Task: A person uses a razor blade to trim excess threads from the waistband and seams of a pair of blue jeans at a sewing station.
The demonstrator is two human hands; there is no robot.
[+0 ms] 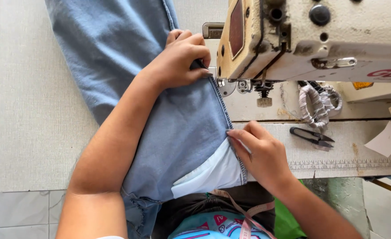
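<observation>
Here, soft blue denim (177, 128) with a stitched edge lies across the woven grey worktop (36, 110) at mid-frame; the left hand (177, 59) presses it flat near the cream metal sewing machine (319, 35), fingers curled onto the cloth. The right hand (261, 152) pinches the hem beside a white lining (213, 175), fingers closed on it; black snips (312, 137) lie at right.

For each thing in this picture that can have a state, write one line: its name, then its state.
denim garment: spread flat, stitched edge running towards the needle.
white pocket lining: folded out, exposed.
left hand: pressing denim beside the presser foot.
right hand: pinching the seam edge.
thread snips: lying unused.
sewing machine: running or stopped cannot be told.
</observation>
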